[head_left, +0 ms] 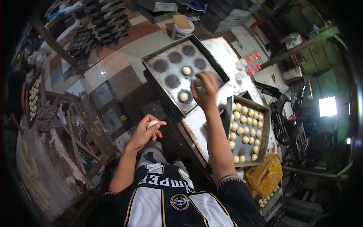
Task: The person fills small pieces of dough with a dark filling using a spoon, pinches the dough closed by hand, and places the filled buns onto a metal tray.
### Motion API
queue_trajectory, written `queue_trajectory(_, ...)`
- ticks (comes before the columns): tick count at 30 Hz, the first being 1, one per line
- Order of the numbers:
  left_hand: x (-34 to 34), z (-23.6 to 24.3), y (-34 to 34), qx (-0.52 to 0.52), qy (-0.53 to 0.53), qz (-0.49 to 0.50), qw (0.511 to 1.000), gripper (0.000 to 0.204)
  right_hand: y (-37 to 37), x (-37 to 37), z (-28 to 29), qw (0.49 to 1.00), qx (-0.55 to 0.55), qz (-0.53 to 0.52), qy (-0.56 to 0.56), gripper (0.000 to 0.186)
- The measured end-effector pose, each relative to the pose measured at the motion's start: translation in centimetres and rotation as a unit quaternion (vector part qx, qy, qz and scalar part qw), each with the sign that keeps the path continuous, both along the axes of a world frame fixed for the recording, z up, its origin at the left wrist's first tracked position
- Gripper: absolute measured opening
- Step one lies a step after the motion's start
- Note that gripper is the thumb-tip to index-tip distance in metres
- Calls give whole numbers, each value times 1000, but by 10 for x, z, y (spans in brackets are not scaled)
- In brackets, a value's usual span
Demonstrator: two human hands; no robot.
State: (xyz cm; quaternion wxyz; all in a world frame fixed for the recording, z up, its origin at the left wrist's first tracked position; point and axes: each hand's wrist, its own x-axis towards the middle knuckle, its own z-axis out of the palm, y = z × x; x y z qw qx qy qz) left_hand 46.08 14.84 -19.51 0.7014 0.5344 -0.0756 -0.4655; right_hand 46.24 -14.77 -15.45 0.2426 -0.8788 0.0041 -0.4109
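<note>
While both arms reach out from the lower edge, the scene reads, left to right, from the large dark metal baking tray (155,60) as landmark:

Far tray: well left of the baking tray, a narrow dark tray of small pale dough pieces (34,96) stands at the picture's left rim, beside another person's arm.

Left hand (145,132): below and left of the baking tray, off its near corner, raised over the dark floor area. Its grip is narrow, fingertips curled round one small round pale dough ball (152,123).

Baking tray: it lies tilted on the white worn tabletop (196,126); its grey floor shows dark round patches. Two pale dough balls rest on it, one near the middle (186,70) and one nearer the near edge (183,97).

Right hand (205,90): over the baking tray's right part, near its right rim. Its grip is closed on another pale dough ball (198,82), which shows only partly between the fingers; I cannot tell whether that ball touches the tray.

Second tray: just right of the baking tray, a smaller dark metal tray (267,128) lies on the same tabletop, filled with rows of small pale dough balls (245,130).

Jars: beyond the baking tray's right corner stand clear jars with red lids (250,64).

Yellow bag: below the second tray, well right of the baking tray, lies a crumpled yellow plastic bag (264,176).
</note>
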Motion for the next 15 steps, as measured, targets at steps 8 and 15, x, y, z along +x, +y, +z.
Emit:
queue_trajectory(8,35,-60,85,116,4,187,976,25,5,-3,-91,986,109,-84,95,35)
queue_trajectory(15,50,-47,-20,38,-162,33,985,19,23,-221,-34,910,286,-295,61,15)
